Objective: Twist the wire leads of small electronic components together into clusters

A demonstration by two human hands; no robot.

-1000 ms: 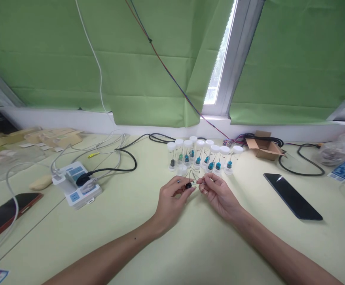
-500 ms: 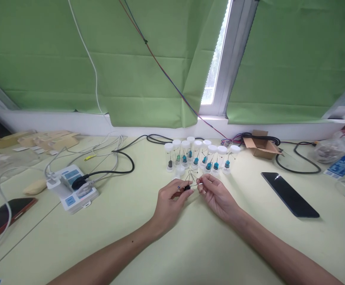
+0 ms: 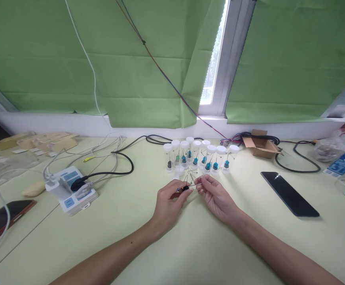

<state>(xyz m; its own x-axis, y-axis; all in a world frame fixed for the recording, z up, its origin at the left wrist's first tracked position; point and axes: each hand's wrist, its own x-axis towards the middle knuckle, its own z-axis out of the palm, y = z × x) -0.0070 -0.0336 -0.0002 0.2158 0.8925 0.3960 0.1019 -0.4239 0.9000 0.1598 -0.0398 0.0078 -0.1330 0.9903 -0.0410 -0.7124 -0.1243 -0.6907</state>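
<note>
My left hand [image 3: 173, 198] pinches a small black piece [image 3: 186, 188] between thumb and fingertips, with thin pins standing up from it. My right hand [image 3: 217, 196] is closed on a thin metal pin [image 3: 195, 185], whose other end meets the black piece. Just beyond my fingers lie several loose thin pins [image 3: 192, 174]. Behind them stand several clear tubes with white caps [image 3: 211, 149], each holding a teal, green or dark piece with thin stems. A short white-capped container [image 3: 179, 171] sits in front of the tubes.
A white power strip [image 3: 74, 189] with plugs and cables lies left, near a red-edged phone [image 3: 4, 219]. On the right are a black phone [image 3: 289, 194], an open cardboard box [image 3: 262, 147] and a blue-white packet [image 3: 343, 163]. Black cable [image 3: 297, 171] runs along the back.
Both hands stay almost in place, still at the black piece. The pin in my right hand sits a little differently against it. The view has shifted slightly.
</note>
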